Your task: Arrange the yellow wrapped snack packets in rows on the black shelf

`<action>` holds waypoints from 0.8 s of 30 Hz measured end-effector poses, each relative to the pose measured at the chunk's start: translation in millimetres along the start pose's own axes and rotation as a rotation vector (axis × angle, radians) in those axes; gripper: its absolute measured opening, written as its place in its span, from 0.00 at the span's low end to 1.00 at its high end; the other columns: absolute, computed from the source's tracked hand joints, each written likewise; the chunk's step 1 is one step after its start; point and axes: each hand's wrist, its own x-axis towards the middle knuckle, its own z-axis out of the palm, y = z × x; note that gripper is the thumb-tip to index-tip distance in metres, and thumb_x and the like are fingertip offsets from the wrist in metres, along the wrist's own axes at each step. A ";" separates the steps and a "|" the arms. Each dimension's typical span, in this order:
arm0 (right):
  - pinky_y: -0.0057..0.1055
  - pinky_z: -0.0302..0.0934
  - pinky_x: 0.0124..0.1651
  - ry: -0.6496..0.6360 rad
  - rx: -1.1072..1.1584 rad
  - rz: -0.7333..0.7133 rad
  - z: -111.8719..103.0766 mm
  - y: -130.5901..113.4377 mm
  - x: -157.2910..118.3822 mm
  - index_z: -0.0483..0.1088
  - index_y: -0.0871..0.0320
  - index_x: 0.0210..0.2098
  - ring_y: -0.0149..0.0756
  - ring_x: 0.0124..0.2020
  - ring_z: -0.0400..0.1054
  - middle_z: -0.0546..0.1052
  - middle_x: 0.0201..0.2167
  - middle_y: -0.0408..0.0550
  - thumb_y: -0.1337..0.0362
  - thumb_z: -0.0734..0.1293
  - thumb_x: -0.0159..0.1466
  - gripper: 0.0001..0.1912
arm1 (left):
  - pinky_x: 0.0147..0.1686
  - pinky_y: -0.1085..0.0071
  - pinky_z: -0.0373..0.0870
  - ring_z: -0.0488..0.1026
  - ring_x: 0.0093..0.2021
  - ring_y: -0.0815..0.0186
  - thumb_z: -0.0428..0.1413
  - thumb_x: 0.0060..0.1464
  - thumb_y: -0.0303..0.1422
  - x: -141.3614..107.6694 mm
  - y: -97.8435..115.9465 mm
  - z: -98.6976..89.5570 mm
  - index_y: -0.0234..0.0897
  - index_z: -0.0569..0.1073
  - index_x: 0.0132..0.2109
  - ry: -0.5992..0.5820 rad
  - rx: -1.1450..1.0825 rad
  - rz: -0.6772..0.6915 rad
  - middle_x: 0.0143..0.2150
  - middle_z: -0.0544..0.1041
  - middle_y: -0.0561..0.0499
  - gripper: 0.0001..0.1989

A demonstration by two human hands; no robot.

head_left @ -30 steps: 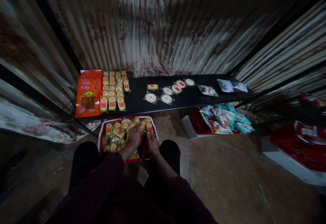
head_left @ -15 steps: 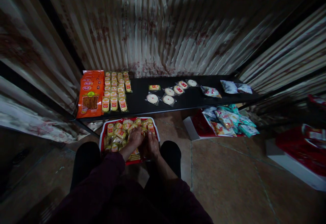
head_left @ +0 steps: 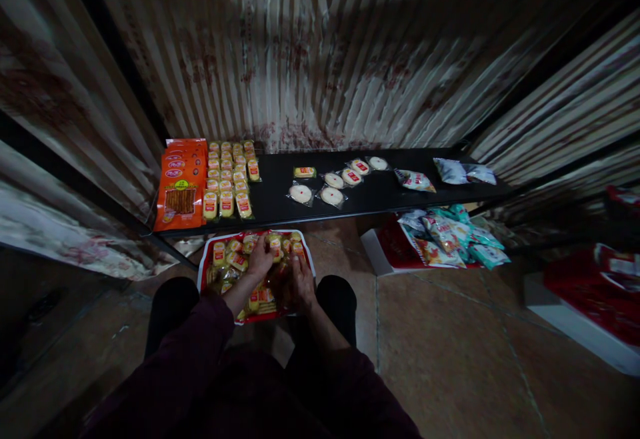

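Though among yellow packets [head_left: 219, 253], left hand [head_left: 260, 261] and right hand [head_left: 302, 280] dim, either grip unclear.

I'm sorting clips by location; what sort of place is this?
Perhaps a shop or storeroom: a shelf with rows of wrapped snacks, a tray of more, and a box of snack bags.

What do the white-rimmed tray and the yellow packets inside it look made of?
White-rimmed tray: probably smooth plastic, judging by its rounded corners. Yellow packets: wrapped in glossy, seemingly plastic film, from small highlights; dim light leaves the kind open.
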 end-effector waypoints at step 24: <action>0.37 0.68 0.46 -0.118 0.186 0.008 18.2 -40.9 -22.7 0.68 0.55 0.54 0.42 0.45 0.71 0.78 0.43 0.49 0.47 0.64 0.57 0.30 | 0.48 0.67 0.68 0.74 0.45 0.64 0.54 0.52 0.30 -28.4 14.5 -10.5 0.38 0.74 0.46 0.042 -0.263 -0.061 0.46 0.77 0.47 0.13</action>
